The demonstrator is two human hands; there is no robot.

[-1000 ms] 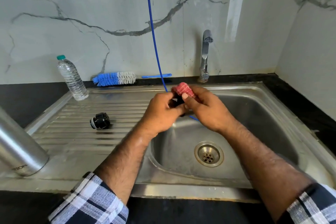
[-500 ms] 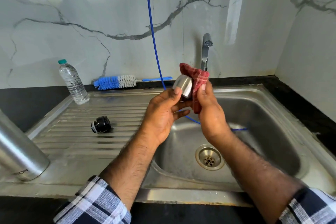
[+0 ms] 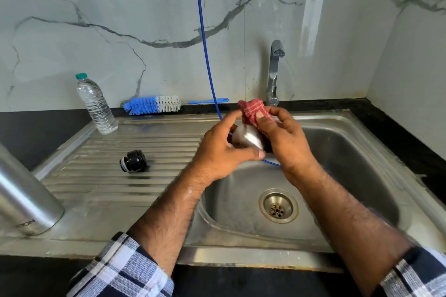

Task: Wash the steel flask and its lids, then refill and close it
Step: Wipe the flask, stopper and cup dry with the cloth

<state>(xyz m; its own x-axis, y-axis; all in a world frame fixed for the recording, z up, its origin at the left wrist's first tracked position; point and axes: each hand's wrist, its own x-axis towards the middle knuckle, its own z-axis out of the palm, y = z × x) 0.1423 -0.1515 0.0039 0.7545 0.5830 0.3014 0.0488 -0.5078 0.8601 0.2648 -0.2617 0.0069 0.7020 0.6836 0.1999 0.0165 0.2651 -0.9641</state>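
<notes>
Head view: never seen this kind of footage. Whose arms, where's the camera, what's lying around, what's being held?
No machine here: these are a person's two bare arms, filmed by a wide-angle camera worn on their head, looking forward and down at a steel sink.

The left hand holds a shiny steel cap above the basin. The right hand pinches a red cloth against that cap, as if wiping it. Both have a firm grip.

On the ribbed draining board lies a small black stopper on its side. A steel flask stands at the left edge, partly out of frame. A plastic water bottle stands near the back, and a blue and white bottle brush lies by the wall. A blue cord hangs down behind the hands. The tap shows no running water.
</notes>
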